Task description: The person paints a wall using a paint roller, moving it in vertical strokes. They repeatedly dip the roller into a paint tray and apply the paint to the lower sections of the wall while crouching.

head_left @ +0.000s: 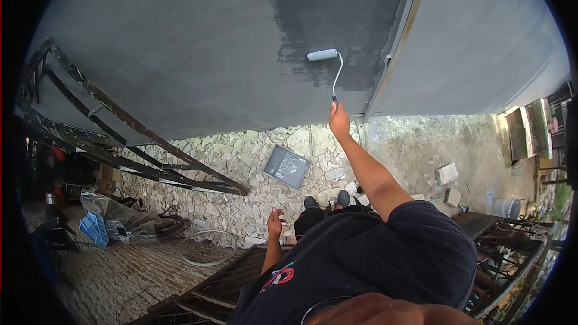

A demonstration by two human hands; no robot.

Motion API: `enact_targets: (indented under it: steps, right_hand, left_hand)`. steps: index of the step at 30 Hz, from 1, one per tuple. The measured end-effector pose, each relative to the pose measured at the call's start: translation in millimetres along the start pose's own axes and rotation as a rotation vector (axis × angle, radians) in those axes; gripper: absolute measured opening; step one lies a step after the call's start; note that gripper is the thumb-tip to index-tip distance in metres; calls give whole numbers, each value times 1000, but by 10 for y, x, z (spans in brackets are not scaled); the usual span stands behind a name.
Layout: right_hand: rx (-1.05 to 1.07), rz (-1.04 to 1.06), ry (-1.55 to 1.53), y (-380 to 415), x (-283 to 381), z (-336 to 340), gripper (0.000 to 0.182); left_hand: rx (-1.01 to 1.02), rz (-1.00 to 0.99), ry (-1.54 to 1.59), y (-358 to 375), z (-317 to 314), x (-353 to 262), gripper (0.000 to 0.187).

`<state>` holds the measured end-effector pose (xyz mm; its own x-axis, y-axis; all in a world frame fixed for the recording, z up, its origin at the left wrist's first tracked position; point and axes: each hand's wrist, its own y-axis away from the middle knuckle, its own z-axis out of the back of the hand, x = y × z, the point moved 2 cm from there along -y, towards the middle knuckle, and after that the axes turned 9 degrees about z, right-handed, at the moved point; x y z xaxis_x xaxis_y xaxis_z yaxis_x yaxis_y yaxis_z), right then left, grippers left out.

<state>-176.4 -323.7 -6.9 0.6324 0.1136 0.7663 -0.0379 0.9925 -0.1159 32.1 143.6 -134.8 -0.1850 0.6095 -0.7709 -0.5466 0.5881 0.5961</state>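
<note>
Nearest to the camera is the person's dark shirt [373,253], seen from above, with a red print on the chest. Going from the left, a rusty metal frame [120,138] leans on the wall [180,42], far to the left of both hands, and a blue crate [94,229] lies on the stone floor [235,162] below it. The left hand [275,222] hangs open with spread fingers and holds nothing; a white hoop [208,247] lies on the floor just left of it. A paint tray [287,166] lies flat on the stones, above the left hand and lower left of the right hand. The right hand [339,120] is raised, its grip closed around the handle of the paint roller [323,55]. The roller's white sleeve touches the wall above this hand, on the darker painted patch [337,18]. Further right stands a white bucket [506,207].
</note>
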Motion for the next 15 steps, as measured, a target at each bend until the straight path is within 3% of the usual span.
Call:
enact_targets:
  steps: [8,10,15]
  right_hand:
    - [-112,150,-104,-402,837,384,40]
    - [-107,172,-106,-417,758,352,40]
    - [-32,37,-25,-226,74,27,42]
  left_hand:
    - [11,13,-14,-18,-2,222,61]
    - [23,173,-29,-37,-2,306,62]
    - [36,114,-31,14,-44,240,62]
